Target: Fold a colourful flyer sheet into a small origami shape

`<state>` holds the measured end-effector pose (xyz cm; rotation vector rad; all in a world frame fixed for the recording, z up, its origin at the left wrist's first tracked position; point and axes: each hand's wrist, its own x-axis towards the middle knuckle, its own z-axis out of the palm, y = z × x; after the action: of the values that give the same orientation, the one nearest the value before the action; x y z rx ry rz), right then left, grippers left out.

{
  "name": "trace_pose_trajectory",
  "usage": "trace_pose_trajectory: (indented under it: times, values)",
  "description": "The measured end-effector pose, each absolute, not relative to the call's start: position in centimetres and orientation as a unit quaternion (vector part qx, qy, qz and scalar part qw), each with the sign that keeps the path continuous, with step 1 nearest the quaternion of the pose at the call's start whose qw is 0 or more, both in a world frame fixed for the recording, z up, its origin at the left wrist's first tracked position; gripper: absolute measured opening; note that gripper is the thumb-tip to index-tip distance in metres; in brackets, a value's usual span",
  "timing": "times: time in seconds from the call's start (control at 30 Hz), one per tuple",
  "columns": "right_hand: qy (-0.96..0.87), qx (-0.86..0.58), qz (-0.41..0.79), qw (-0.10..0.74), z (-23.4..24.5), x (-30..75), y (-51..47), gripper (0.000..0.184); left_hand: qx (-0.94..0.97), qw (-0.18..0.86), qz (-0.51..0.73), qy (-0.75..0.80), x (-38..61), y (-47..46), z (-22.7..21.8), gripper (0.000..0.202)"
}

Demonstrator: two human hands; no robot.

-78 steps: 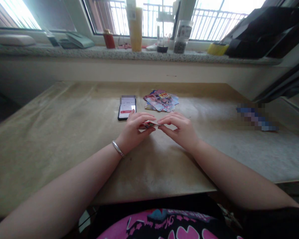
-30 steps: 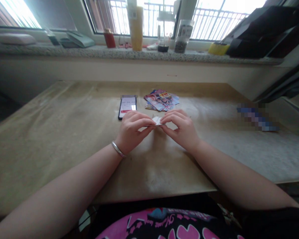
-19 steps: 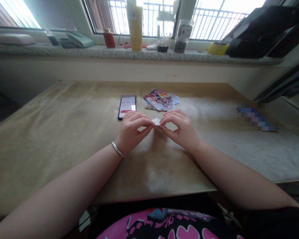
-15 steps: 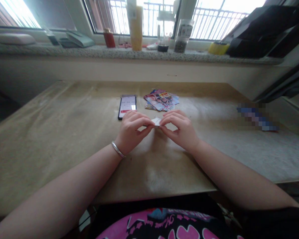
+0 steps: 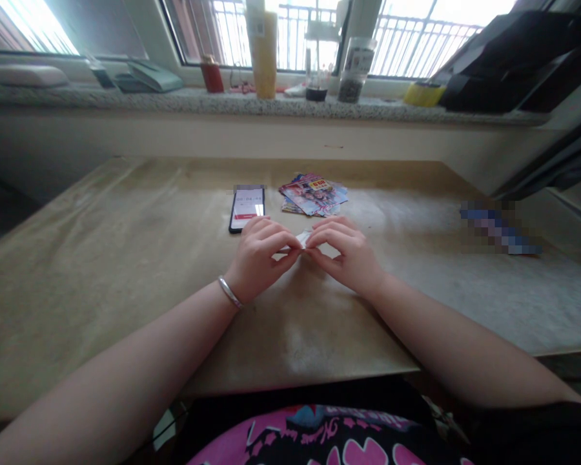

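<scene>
Between my fingertips is a small piece of white paper, mostly hidden by the fingers. My left hand pinches its left side with thumb and forefinger, a silver bangle round the wrist. From the other side my right hand pinches the same paper, its fingertips almost touching those of the left. Just beyond the left hand lies a phone with a lit white screen. A loose pile of colourful printed cards rests behind the paper.
The hands work over a beige table. A blurred-out bluish object lies toward its right side. On the granite windowsill stand a red container, a yellow bottle, clear jars and a yellow tape roll.
The fingertips of both hands have come closer together, the right hand shifting slightly left. Less of the white paper shows between them. The phone and cards stay put.
</scene>
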<state>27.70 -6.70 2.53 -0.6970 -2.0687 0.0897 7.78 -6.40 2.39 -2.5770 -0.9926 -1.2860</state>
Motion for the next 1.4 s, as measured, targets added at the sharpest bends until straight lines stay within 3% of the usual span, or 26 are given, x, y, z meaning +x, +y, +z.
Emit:
trace_pose_trajectory:
  times: [0.7,1.03,1.4]
  values:
    - [-0.842,-0.293,0.053,0.449,2.00,27.54,-6.56,0.008,-0.852,0.055,-0.415,-0.314,7.82,-6.23,2.18,0.016]
    - [-0.846,-0.304,0.039,0.436,1.85,27.30,-6.62,0.008,-0.869,0.165,-0.359,-0.298,7.75,-6.76,2.80,0.014]
    - [-0.851,-0.321,0.020,0.415,2.08,27.66,-6.25,0.008,-0.870,0.144,-0.370,-0.292,7.84,-6.64,2.86,0.017]
